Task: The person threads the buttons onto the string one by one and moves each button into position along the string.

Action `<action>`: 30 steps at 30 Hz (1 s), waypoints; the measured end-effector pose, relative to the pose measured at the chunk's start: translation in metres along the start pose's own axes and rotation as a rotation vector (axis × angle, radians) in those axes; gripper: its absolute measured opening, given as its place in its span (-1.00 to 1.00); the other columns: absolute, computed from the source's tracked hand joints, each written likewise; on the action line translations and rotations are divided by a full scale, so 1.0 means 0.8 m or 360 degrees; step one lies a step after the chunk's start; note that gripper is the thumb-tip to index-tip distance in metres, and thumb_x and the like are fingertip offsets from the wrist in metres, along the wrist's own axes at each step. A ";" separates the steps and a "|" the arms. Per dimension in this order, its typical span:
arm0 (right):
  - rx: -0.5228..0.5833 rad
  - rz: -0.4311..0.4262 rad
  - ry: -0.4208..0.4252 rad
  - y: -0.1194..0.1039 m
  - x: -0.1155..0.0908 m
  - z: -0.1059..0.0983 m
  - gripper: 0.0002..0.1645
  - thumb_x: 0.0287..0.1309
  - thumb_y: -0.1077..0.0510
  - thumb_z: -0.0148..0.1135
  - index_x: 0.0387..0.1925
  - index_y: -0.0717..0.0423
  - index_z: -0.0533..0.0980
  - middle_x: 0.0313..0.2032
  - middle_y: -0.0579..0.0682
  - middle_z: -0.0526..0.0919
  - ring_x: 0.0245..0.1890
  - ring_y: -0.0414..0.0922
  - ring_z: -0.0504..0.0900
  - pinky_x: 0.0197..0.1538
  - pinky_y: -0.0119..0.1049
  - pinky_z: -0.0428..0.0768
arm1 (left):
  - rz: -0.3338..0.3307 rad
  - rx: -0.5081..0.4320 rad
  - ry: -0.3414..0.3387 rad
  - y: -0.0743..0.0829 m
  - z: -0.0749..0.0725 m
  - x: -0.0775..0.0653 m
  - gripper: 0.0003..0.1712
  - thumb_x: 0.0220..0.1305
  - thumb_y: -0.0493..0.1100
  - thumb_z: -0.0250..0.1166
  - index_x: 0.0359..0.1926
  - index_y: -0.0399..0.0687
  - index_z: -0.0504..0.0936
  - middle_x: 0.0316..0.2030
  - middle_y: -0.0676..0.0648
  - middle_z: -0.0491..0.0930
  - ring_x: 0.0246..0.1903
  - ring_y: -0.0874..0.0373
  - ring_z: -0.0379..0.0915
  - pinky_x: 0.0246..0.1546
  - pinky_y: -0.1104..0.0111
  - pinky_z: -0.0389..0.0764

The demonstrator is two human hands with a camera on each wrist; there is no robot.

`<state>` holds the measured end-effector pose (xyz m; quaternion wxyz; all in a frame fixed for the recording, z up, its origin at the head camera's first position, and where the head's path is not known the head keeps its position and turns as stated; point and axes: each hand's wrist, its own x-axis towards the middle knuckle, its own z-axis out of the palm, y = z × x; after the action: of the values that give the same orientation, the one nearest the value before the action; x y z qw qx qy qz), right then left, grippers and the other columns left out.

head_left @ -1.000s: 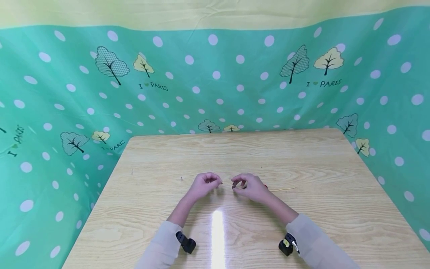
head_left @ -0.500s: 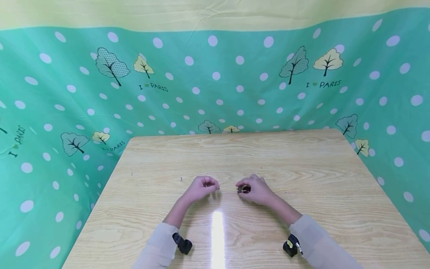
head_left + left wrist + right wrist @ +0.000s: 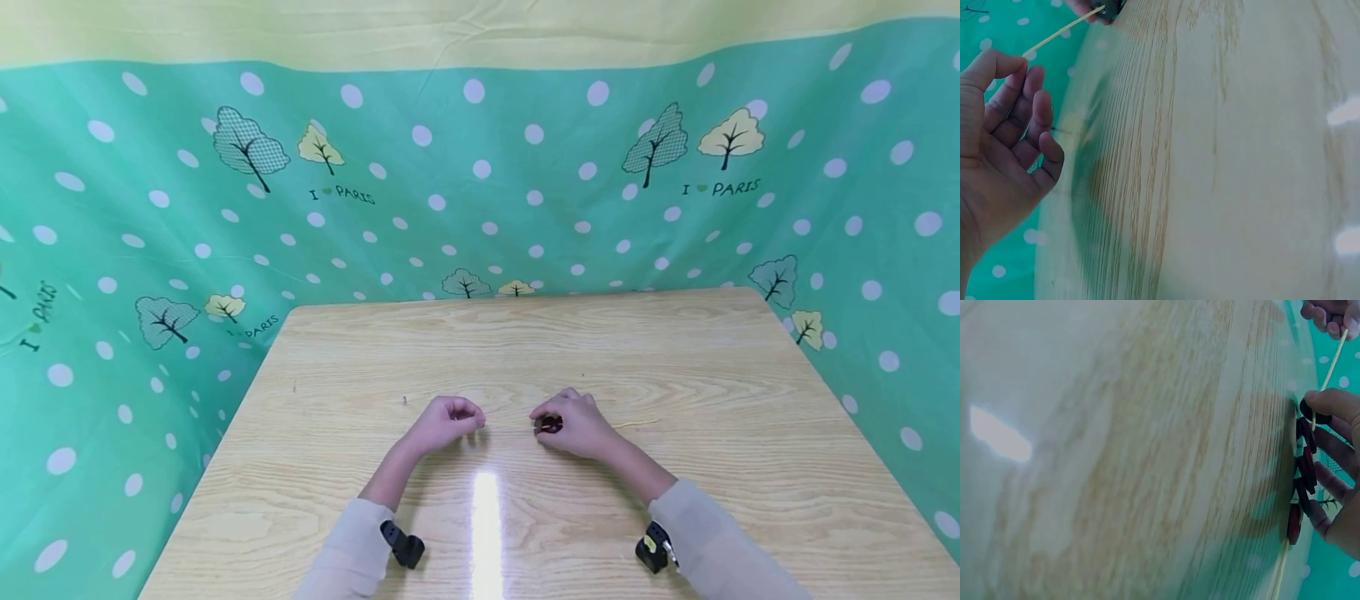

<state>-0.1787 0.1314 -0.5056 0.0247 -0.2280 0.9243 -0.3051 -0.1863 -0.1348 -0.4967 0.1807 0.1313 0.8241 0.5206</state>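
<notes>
My left hand (image 3: 442, 428) pinches one end of a thin yellow cord (image 3: 1060, 34) between thumb and forefinger, the other fingers loosely bent. The cord runs taut to my right hand (image 3: 583, 427). There, thumb and fingers pinch a dark, round, flat bead (image 3: 1307, 411) that the cord passes. Below it in the right wrist view, several dark red and black disc beads (image 3: 1305, 470) sit in a row along the cord, close to the tabletop. The cord's tail (image 3: 637, 423) lies on the table to the right of that hand. Fingers hide part of the beads in the head view.
The light wooden table (image 3: 480, 350) stretches around both hands. Small dark specks, one a tiny mark (image 3: 405, 401) left of the left hand, dot its surface. A green polka-dot curtain (image 3: 480, 208) hangs behind and at both sides. A bright light reflection lies in front.
The hands have drawn apart: my left moved left and slightly nearer, my right moved right and slightly nearer. The cord between them is now longer. Both hands keep their pinch.
</notes>
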 end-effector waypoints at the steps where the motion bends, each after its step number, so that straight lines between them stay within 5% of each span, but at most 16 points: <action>1: 0.0002 -0.0012 0.0000 0.000 0.000 -0.001 -0.69 -0.11 0.05 0.42 -0.22 -0.12 0.64 -0.19 -0.19 0.67 -0.01 -0.12 0.44 -0.06 -0.13 0.25 | -0.0008 0.0003 -0.0004 0.000 0.000 0.000 -0.75 0.17 -0.10 0.27 -0.23 -0.19 0.64 -0.32 -0.14 0.64 -0.40 0.23 0.45 -0.39 0.48 0.47; 14: -0.0029 -0.0112 0.0006 0.009 -0.005 -0.008 -0.74 -0.09 0.06 0.42 -0.25 -0.14 0.64 -0.16 -0.17 0.67 0.00 -0.07 0.46 -0.03 -0.09 0.33 | -0.0027 0.0030 -0.0034 -0.003 -0.002 0.001 -0.74 0.23 -0.20 0.21 -0.20 -0.36 0.61 -0.26 -0.38 0.60 -0.41 0.23 0.41 -0.45 0.52 0.41; 22: -0.0053 -0.0016 0.0041 0.033 -0.023 -0.039 -0.72 -0.10 0.09 0.42 -0.25 -0.04 0.64 -0.19 -0.09 0.66 -0.05 -0.01 0.50 0.01 0.05 0.37 | -0.0031 0.0049 -0.0013 -0.003 -0.004 -0.001 -0.77 0.19 -0.12 0.25 -0.25 -0.21 0.65 -0.32 -0.21 0.64 -0.42 0.21 0.44 -0.47 0.50 0.43; 30: -0.0148 0.0098 -0.0007 0.072 -0.043 -0.072 -0.73 -0.07 0.08 0.40 -0.24 -0.01 0.64 -0.25 -0.09 0.62 -0.15 -0.04 0.51 -0.08 -0.01 0.38 | -0.0049 0.0074 -0.0014 -0.002 -0.006 -0.004 -0.78 0.20 -0.12 0.24 -0.26 -0.20 0.65 -0.35 -0.22 0.64 -0.42 0.11 0.50 -0.48 0.47 0.46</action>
<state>-0.1822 0.2194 -0.4954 0.0256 -0.2010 0.9440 -0.2603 -0.1857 -0.1404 -0.4956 0.1892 0.1250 0.8371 0.4978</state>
